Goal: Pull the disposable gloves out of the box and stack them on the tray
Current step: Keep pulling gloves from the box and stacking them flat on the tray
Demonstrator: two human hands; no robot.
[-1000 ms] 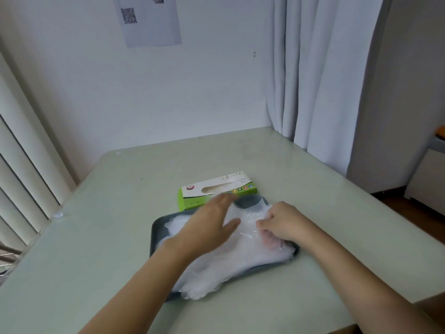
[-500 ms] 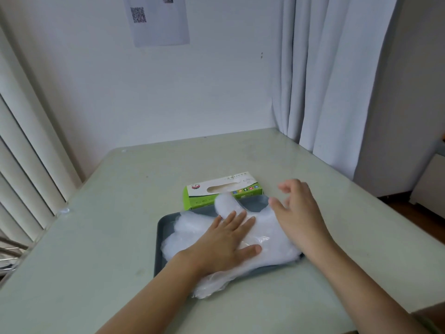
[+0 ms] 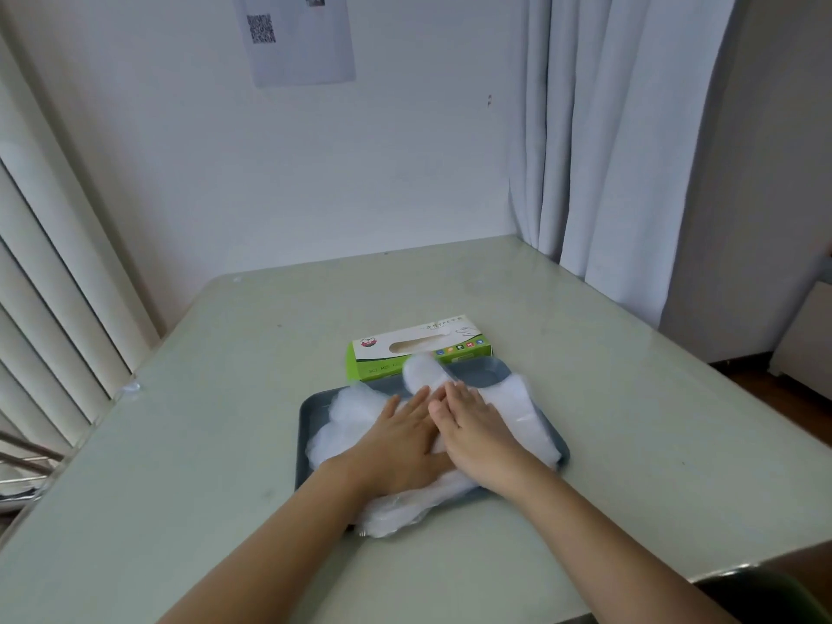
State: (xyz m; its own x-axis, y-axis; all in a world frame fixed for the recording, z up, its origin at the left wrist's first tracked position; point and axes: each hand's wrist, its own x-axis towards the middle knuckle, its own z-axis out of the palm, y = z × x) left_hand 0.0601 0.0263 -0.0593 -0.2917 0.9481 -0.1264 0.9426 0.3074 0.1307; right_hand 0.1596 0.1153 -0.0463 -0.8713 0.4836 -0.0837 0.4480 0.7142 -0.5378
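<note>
Left hand: the left hand lies palm down with its fingers straight, pressing on the heap. It grips nothing.
Right hand: the right hand lies the same way just beside the left and touches it along the inner edge. Its fingers are straight and pinch nothing.
Gloves: the gloves form a loose, clear-white heap directly under both palms and spread out past each hand.
Tray: the tray is dark grey and carries the heap. Its rim shows to the left of the left hand and beyond the right hand's fingertips.
Box: the box is green and white and sits just beyond the fingertips, against the tray's far rim, with its slot facing up.
Done: many gloves are out and piled on the tray, so the task looks well along.
Left: one glove puffs up just beyond the fingertips in front of the box, and I cannot tell whether it is free of the slot. How many gloves remain inside is hidden. The heap spills over the near rim below the wrists, so it probably needs squaring up.
Surface: the table is pale green and glossy and extends well beyond both hands.
Room: a white wall rises beyond the box, with a paper sheet bearing a QR code. A pale curtain hangs far right of the right hand, and vertical blinds hang far left of the left hand.
</note>
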